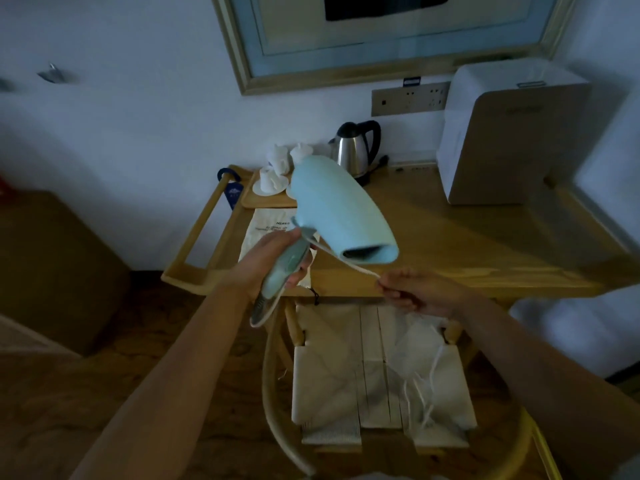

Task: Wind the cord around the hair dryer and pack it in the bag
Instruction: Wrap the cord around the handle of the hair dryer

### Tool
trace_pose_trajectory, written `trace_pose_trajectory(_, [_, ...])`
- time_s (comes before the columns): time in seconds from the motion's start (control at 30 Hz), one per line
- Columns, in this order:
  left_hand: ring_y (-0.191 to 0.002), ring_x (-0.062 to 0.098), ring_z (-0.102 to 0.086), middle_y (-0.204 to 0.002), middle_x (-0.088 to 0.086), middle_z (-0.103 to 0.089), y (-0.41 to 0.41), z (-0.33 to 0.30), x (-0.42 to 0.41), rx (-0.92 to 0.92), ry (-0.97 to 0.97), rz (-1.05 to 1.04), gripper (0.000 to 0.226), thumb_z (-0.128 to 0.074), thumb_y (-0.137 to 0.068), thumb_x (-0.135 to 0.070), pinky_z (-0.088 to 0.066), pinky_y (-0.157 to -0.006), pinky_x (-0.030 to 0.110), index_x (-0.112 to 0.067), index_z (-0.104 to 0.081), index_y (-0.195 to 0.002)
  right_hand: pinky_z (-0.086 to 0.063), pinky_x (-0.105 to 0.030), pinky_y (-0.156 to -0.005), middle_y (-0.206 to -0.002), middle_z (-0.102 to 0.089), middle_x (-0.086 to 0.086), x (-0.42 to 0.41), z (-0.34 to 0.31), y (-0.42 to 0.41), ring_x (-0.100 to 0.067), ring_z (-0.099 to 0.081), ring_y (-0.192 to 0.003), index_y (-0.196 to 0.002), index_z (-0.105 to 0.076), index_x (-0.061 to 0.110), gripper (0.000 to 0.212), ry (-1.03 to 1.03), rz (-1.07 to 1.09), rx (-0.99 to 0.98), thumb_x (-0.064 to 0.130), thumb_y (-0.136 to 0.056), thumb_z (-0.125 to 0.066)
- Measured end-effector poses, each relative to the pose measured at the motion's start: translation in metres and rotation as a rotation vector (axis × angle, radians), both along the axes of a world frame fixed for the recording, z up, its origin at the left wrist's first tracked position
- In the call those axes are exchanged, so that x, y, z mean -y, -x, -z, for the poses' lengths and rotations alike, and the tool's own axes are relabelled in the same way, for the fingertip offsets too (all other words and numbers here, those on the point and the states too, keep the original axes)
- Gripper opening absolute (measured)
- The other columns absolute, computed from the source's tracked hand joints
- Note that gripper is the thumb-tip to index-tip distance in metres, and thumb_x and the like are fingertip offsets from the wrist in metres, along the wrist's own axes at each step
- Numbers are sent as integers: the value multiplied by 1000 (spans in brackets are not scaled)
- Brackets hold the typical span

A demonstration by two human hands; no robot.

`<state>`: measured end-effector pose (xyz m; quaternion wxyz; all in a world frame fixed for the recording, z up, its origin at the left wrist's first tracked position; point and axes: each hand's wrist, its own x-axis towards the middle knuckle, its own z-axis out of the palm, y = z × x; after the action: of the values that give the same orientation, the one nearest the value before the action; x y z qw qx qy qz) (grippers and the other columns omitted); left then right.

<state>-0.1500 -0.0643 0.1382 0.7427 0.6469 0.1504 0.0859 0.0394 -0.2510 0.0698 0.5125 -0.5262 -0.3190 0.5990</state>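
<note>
A light blue hair dryer (pixel 341 216) is held up over the wooden table's front edge, nozzle pointing toward me and to the right. My left hand (pixel 277 261) grips its handle. A white cord (pixel 349 263) runs taut from the handle across to my right hand (pixel 415 291), which pinches it; the rest of the cord hangs down over the chair seat. A cream cloth bag (pixel 268 230) with printed text lies flat on the table behind my left hand, partly hidden by the dryer.
The wooden table (pixel 467 237) carries a steel kettle (pixel 355 150), white cups on a tray (pixel 277 174) and a white appliance (pixel 502 133) at the right. A woven-seat chair (pixel 346 375) stands below my hands. A framed picture and sockets are on the wall.
</note>
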Motion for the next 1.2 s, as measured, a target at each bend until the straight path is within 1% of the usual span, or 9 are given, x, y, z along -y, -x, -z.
trace_pose_trajectory(0.1, [-44,11,-57,-62,1,-64,6,-14,3,-104,-286,164,29,-64,-77,-40,-45,-41,19,-12,-60,-78,-22,-18,-37,-39,-41,8,-21,-19,-15,-2,-29,-33,-65,-51,6,30,97,112,279,11,-94,-46])
trace_pose_trajectory(0.2, [-54,9,-63,-70,0,-68,4,-25,8,-352,-751,309,9,-70,-80,-30,-48,-50,14,-23,-64,-79,-35,-20,-38,-49,-49,1,-35,-58,-29,-8,-39,-40,-81,-62,-4,18,139,185,690,11,-89,-56])
trace_pose_trajectory(0.3, [-50,16,-64,-64,5,-68,-4,-14,18,-505,-957,393,16,-73,-77,-36,-53,-52,21,-22,-64,-77,-44,-18,-47,-64,-60,-3,-45,-98,-24,-11,-51,-53,-86,-67,6,25,183,167,939,28,-77,-73])
trace_pose_trajectory(0.4, [-39,7,-58,-54,0,-60,-15,11,25,-599,-1043,271,24,-72,-78,-37,-49,-44,18,-17,-59,-74,-47,-19,-57,-76,-66,1,-56,-120,8,-7,-57,-64,-81,-69,13,17,113,149,1128,27,-74,-75])
trace_pose_trajectory(0.53, [-38,9,-57,-61,7,-68,-26,32,24,-667,-794,-51,37,-69,-79,-44,-46,-42,19,-7,-62,-83,-44,-21,-54,-67,-60,6,-53,-111,56,-4,-54,-58,-77,-66,13,8,8,138,1047,20,-80,-68])
trace_pose_trajectory(0.7, [-39,9,-59,-55,1,-66,-28,34,15,-613,-589,-243,39,-60,-85,-44,-47,-45,17,-8,-65,-71,-40,-18,-55,-71,-57,7,-35,-62,66,-2,-51,-57,-85,-61,11,9,-37,249,882,14,-90,-54])
trace_pose_trajectory(0.93, [-42,11,-59,-52,1,-66,-32,41,31,-447,-103,-303,17,-63,-86,-18,-49,-44,20,-1,-63,-86,-36,-13,-53,-68,-55,11,-23,-11,67,-3,-51,-61,-86,-63,12,10,-12,449,947,20,-89,-57])
trace_pose_trajectory(1.07, [-43,13,-55,-59,6,-64,-33,44,34,-361,75,-247,24,-60,-89,-28,-47,-43,21,-5,-62,-82,-33,-10,-50,-62,-51,16,-15,0,66,1,-48,-53,-80,-63,18,12,-98,511,963,22,-89,-57])
trace_pose_trajectory(1.2, [-35,9,-47,-51,1,-57,-35,36,36,-227,272,-237,36,-41,-97,-35,-40,-35,16,-5,-55,-82,-40,-23,-54,-53,-50,10,-4,12,64,-6,-49,-50,-73,-61,24,24,-203,316,759,20,-94,-50])
